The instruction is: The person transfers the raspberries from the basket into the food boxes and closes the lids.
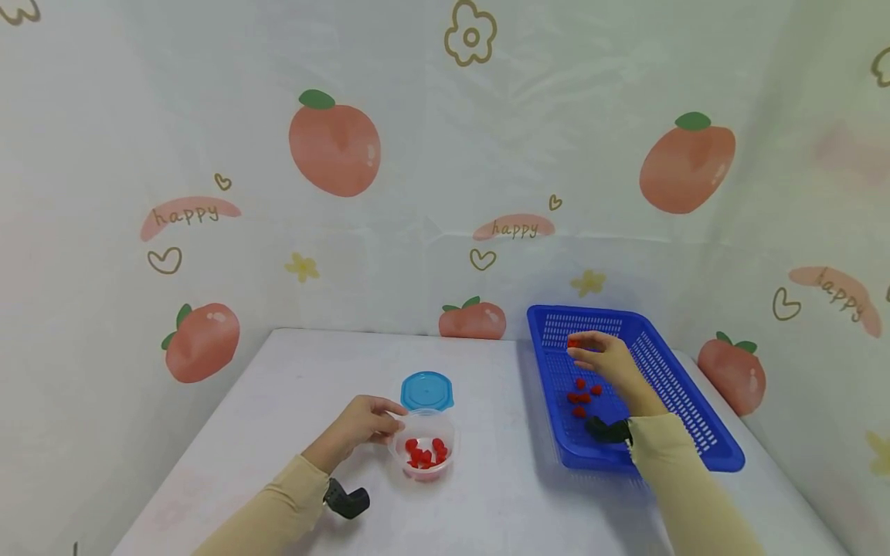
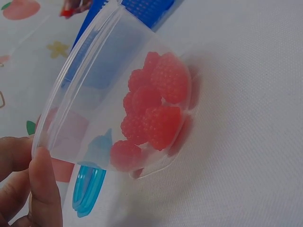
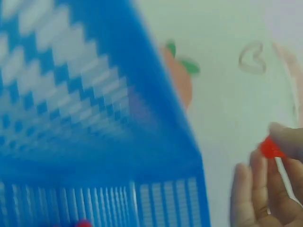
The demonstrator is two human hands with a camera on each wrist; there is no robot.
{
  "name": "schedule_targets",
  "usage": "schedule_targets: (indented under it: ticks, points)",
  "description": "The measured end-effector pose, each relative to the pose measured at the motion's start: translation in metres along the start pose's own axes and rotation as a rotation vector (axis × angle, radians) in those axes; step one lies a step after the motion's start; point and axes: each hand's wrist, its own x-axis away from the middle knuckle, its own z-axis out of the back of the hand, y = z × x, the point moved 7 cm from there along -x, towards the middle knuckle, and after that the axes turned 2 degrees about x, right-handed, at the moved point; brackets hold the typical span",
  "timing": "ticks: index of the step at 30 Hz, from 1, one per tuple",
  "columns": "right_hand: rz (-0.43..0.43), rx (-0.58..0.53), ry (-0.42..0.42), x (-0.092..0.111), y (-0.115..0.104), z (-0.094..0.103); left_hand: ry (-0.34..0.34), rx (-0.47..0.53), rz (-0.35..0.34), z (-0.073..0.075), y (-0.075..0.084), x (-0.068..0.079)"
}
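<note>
My left hand (image 1: 367,421) pinches the rim of a clear plastic tub (image 2: 102,52) between thumb and fingers. Several red raspberries (image 2: 149,101) lie in the bottom of that tub, which stands on the table. Over the blue basket (image 1: 657,455), my right hand (image 1: 612,367) holds one raspberry (image 3: 271,147) between thumb and fingertips. Its other fingers are loosely bent in the right wrist view. Below that hand, several more raspberries (image 1: 584,398) lie on the basket floor.
A light-blue lid (image 1: 426,391) lies on the white table (image 1: 313,371) just behind the tub. The basket has raised, slotted walls and stands at the right. A printed cloth (image 1: 417,154) hangs behind the table and along its sides.
</note>
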Motion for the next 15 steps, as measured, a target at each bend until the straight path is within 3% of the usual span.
schedule_targets:
  ticks: [8,15]
  points:
    - [0.088,-0.116,0.032,0.012,-0.034,-0.033,0.008,-0.007,0.001,0.000,0.000,0.001]
    - [0.115,-0.278,0.035,0.026,-0.047,-0.080,0.006,-0.003,-0.001,0.000,0.001,0.001]
